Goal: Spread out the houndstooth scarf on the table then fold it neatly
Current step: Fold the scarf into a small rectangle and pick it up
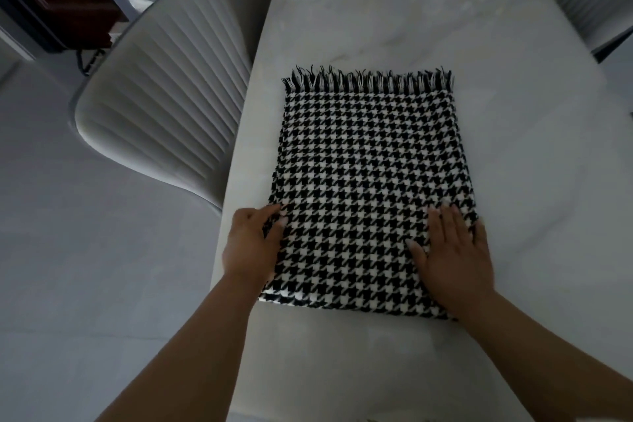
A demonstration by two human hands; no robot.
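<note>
1. Here, the houndstooth scarf (370, 181) is laid flat on the pale marble table (428, 20), already folded into a thick rectangle with several layers seen at its near edge.
2. The scarf is placed nearer to the left edge of the table than to the right edge, and its fringe (368, 80) is pointed toward the far edge.
3. The left hand (251, 241) is set at the left side of the scarf, close to its near left corner; the fingers are curled over the cloth border, so the edge seems to be grasped, though the thumb is hidden and the grip cannot be told for certain.
4. The right hand (452, 250) is laid flat on top of the scarf near its near right corner, with the fingers straight and spread, pressed on the cloth and holding nothing.
5. The middle of the scarf is found between the two hands and beyond them.
6. A grey ribbed chair (161, 106) is stood just beside the left edge of the table.
</note>
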